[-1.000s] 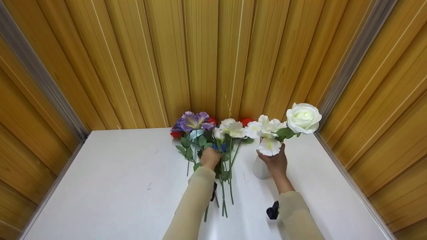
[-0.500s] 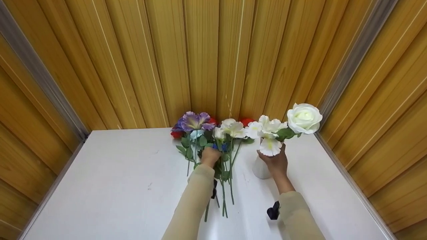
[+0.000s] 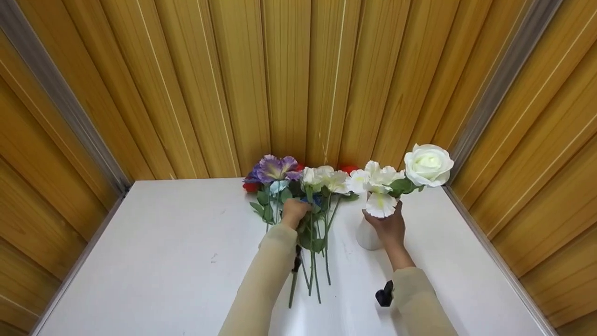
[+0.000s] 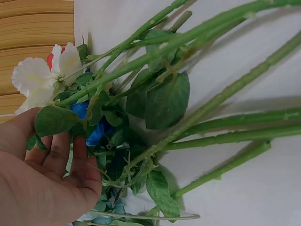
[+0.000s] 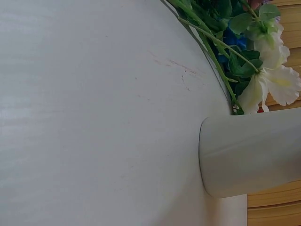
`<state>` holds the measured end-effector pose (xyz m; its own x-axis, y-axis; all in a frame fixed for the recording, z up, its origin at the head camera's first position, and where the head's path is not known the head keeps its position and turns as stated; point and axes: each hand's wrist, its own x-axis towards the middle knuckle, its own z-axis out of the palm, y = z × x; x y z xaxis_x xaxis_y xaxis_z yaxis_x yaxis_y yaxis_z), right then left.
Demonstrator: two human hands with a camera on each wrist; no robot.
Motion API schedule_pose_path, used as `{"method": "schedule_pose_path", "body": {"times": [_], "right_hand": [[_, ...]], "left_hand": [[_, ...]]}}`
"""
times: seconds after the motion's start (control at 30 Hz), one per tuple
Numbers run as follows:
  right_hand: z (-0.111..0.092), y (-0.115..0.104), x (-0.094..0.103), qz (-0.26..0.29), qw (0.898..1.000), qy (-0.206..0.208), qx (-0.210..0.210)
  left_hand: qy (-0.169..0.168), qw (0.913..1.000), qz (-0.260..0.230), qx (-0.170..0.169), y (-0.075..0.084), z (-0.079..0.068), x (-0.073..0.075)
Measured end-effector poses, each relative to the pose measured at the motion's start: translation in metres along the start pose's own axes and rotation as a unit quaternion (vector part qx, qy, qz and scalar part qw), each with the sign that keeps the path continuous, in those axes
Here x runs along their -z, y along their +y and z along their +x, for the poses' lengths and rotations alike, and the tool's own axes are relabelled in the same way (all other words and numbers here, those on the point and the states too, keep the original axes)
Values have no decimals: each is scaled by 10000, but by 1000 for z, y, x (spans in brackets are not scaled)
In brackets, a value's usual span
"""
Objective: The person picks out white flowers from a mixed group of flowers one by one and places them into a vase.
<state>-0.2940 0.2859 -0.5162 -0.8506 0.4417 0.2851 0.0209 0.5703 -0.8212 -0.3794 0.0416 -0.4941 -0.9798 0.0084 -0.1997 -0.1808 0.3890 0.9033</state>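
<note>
Left hand [image 3: 295, 211] among flowers [image 3: 336, 182], right hand [image 3: 388, 227] at vase [image 3: 367, 235].
Left fingers pinch a stem [image 4: 141, 62] (a leaf [image 4: 55, 121] partly hides them); right fingers curl round the vase, upright on the table [image 3: 186, 242].

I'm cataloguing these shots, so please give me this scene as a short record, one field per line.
Left hand: among the stems, fingers partly hidden by a leaf
Right hand: grips the white vase
Vase position: upright on the white table
Above the vase: white rose, white ruffled flower
Left of the vase, head view: purple flower, pale-blue flower, red flower, others
Backdrop: wood-patterned panels
</note>
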Motion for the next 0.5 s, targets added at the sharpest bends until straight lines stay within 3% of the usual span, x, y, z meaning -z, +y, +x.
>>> {"method": "schedule_pose_path", "body": {"times": [0.03,0.17,0.5], "right_hand": [[0,0,0,3,10000,2,-4],[-1,1,-1,-2,10000,12,-27],[-1,1,1,170,9998,-14,-53]], "left_hand": [[36,9999,7,-159,-3,5,0],[63,9996,42,-274,-1,7,6],[155,9981,-348,-474,34,-18,23]]}}
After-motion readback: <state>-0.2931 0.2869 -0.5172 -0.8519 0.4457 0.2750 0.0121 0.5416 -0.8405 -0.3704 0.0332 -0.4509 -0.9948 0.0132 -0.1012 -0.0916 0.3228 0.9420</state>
